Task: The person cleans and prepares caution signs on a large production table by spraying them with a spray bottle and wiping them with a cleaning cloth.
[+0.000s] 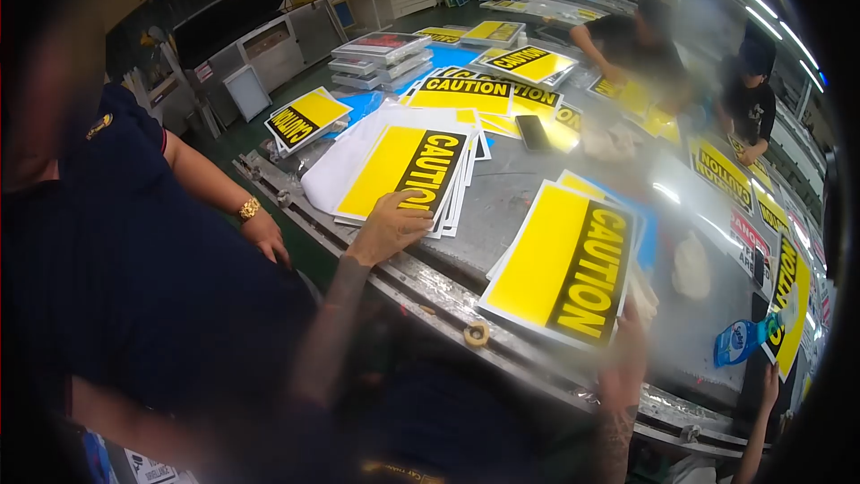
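The table (511, 188) ahead of both hands is spread with yellow CAUTION signs in loose piles. Under the left hand (391, 226) lies a stack (408, 166) of them; the palm rests flat on its near corner, fingers spread, gripping nothing. The right hand (624, 354) pinches the near edge of a single sign (564, 260), which lies flat just right of the stack. That sign seems not yet added to the stack, and many more lie scattered beyond. A tape roll (477, 333) sits between the hands.
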A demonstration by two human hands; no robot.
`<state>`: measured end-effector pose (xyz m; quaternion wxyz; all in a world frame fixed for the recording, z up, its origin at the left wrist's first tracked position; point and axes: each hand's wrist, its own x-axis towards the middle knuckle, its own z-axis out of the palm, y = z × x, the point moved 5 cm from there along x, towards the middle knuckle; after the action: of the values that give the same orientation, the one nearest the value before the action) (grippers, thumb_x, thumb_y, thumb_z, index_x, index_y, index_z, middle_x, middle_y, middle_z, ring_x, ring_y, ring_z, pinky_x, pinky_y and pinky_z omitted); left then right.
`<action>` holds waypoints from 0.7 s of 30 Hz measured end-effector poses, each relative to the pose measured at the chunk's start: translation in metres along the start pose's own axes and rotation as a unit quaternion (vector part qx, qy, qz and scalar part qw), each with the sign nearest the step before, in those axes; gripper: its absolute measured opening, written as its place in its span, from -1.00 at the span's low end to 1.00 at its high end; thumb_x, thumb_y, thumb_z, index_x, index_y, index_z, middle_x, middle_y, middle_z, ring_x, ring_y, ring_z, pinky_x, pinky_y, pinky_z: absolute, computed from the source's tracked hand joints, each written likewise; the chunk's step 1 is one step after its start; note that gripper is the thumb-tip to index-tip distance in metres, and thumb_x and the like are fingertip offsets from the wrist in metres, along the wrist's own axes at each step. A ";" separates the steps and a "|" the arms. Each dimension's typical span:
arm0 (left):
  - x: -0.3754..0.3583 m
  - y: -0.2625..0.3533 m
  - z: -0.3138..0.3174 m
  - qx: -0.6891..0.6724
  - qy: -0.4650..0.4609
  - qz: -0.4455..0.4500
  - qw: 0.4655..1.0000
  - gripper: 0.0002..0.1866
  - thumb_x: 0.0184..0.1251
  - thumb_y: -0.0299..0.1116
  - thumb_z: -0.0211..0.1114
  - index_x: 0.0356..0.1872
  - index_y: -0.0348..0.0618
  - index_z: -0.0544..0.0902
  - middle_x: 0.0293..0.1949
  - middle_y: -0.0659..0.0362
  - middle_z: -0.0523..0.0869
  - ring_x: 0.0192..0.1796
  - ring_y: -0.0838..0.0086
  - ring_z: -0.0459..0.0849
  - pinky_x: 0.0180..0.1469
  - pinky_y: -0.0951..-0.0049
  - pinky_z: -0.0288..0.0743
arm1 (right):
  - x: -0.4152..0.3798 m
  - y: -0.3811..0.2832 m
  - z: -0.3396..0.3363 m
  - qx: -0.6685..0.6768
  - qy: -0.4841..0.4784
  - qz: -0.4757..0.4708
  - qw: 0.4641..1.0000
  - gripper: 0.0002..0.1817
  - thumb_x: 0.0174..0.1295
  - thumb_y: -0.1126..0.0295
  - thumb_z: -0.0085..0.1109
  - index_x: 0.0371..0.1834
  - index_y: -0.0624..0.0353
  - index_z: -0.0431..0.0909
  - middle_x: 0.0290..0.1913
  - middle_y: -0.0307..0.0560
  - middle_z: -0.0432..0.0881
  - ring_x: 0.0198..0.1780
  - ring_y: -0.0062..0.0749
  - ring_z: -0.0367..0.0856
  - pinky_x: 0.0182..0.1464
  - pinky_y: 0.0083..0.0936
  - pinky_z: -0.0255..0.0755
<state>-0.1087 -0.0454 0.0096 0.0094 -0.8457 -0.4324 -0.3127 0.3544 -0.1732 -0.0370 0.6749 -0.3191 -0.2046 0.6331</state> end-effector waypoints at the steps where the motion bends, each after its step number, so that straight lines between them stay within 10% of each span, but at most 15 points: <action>1: -0.003 -0.004 0.003 -0.006 -0.011 -0.012 1.000 -0.75 0.34 -0.35 0.64 0.03 -0.04 0.95 0.15 0.30 0.93 0.57 0.23 0.61 0.58 0.09 0.42 | -0.001 -0.001 0.001 -0.024 -0.012 -0.003 1.000 -0.28 0.45 0.59 0.06 0.73 0.33 0.31 0.59 0.16 0.53 0.55 -0.06 0.60 0.61 -0.10 0.53; 9: -0.006 -0.017 0.029 -0.104 0.014 -0.016 0.994 -0.55 0.33 -0.19 0.65 0.19 -0.14 0.87 0.23 0.05 0.88 0.46 0.05 0.68 0.66 -0.03 0.29 | -0.002 -0.005 -0.030 -0.105 -0.063 -0.017 0.992 -0.24 0.54 0.44 0.17 0.80 0.26 0.23 0.68 0.16 0.41 0.53 -0.11 0.60 0.52 -0.21 0.55; 11: 0.004 0.009 0.028 -0.166 0.063 -0.112 0.978 -0.51 0.47 -0.05 0.59 0.22 -0.18 0.85 0.24 -0.01 0.86 0.34 0.07 0.76 0.49 0.11 0.54 | 0.011 -0.008 -0.025 -0.122 -0.093 -0.017 0.988 -0.26 0.57 0.42 0.17 0.79 0.24 0.25 0.72 0.17 0.35 0.57 -0.11 0.54 0.52 -0.21 0.53; 13: 0.024 0.042 0.038 -0.269 -0.077 -0.230 0.932 -0.33 0.69 0.10 0.39 0.56 -0.17 0.63 0.38 -0.04 0.78 0.11 0.16 0.88 0.28 0.21 0.72 | 0.003 -0.013 -0.006 -0.161 -0.096 -0.040 0.981 -0.33 0.59 0.42 0.15 0.75 0.22 0.32 0.76 0.18 0.28 0.65 -0.09 0.43 0.56 -0.17 0.47; 18: 0.043 0.110 0.078 -0.503 -0.191 -0.156 0.828 -0.07 0.71 0.05 0.38 0.84 -0.15 0.14 0.71 -0.13 0.38 0.63 0.23 0.51 0.66 0.30 0.37 | -0.028 -0.032 0.030 -0.373 -0.211 -0.270 0.863 -0.47 0.66 0.43 0.09 0.65 0.16 0.51 0.87 0.20 0.10 0.84 -0.05 0.15 0.66 -0.08 0.32; 19: 0.043 0.115 0.077 -0.541 -0.168 -0.150 0.810 -0.05 0.70 0.00 0.40 0.85 -0.16 0.10 0.74 -0.12 0.34 0.68 0.24 0.42 0.70 0.30 0.30 | -0.031 -0.035 0.051 -0.213 -0.046 -0.105 0.970 -0.41 0.64 0.48 0.10 0.72 0.17 0.43 0.83 0.16 0.23 0.77 -0.10 0.31 0.65 -0.08 0.36; 21: 0.045 0.122 0.069 -0.600 -0.129 -0.139 0.777 -0.01 0.68 -0.11 0.43 0.86 -0.18 0.02 0.78 -0.09 0.25 0.75 0.27 0.29 0.75 0.29 0.20 | -0.011 -0.055 0.008 -0.502 -0.128 -0.173 0.838 -0.37 0.65 0.45 0.14 0.76 0.18 0.36 0.80 0.10 0.30 0.69 -0.13 0.42 0.60 -0.11 0.43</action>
<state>0.0364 -0.0689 0.0091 -0.5993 -0.6432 -0.2678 -0.3943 0.3877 -0.1821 0.0076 0.4887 -0.4892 -0.6311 0.3515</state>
